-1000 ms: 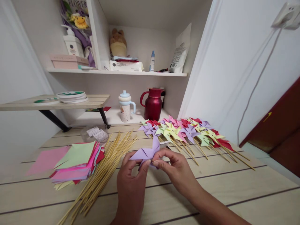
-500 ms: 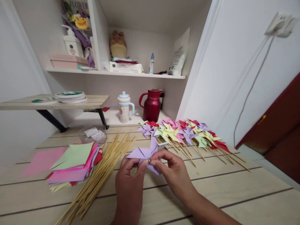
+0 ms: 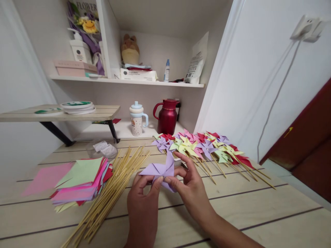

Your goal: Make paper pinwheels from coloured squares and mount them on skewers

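Observation:
A lilac paper pinwheel (image 3: 157, 169) is held between both hands, just above the table. My left hand (image 3: 143, 198) pinches its lower left side, thumb near the centre. My right hand (image 3: 191, 191) presses its thumb at the centre from the right, with the index finger raised off the paper. A small metallic pin showed there a moment ago; the thumbs now mostly cover it. To the left lies a bundle of thin wooden sticks (image 3: 113, 193). Beyond my right hand rests a group of finished pinwheels (image 3: 190, 146) on sticks, in several colours.
A stack of coloured paper squares (image 3: 80, 172) lies left of the sticks, with a clear plastic container (image 3: 100, 148) behind. At the back stand a cup (image 3: 137, 119) and a red thermos jug (image 3: 167, 117). A small raised shelf (image 3: 106, 112) carries tape rolls (image 3: 77, 107).
My right index finger has lifted away from the pinwheel and straightened upward. The right thumb has moved slightly onto the centre, while my left hand keeps its place.

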Tool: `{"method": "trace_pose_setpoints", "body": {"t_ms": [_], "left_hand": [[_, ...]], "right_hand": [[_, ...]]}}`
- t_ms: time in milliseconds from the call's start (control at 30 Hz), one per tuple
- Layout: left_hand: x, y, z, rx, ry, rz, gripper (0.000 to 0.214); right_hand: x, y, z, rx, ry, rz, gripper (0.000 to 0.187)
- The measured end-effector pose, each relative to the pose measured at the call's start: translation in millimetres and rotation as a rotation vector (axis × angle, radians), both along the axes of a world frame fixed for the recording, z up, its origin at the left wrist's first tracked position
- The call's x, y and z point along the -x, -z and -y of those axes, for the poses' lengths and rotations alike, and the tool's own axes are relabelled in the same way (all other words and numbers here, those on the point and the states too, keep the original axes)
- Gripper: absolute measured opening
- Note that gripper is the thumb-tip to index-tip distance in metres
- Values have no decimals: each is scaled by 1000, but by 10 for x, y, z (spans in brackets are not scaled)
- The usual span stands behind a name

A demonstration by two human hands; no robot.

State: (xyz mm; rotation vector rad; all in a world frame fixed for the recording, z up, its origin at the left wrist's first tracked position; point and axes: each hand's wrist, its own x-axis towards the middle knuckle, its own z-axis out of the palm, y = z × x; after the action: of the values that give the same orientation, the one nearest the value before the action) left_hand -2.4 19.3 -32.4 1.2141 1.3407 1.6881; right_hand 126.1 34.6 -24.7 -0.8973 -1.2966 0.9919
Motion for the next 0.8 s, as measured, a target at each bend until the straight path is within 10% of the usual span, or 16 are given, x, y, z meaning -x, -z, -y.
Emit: {"method": "trace_pose_setpoints", "body": {"t_ms": [433,800], "left_hand": [[24,-3,-6,-62,-21,-87,8],[33,59,-15,-84,-9,-131,7]], "right_hand": [[-18,-8,-30,26,-37,91,12],[-24,10,-4,1,-78,27,8]]}}
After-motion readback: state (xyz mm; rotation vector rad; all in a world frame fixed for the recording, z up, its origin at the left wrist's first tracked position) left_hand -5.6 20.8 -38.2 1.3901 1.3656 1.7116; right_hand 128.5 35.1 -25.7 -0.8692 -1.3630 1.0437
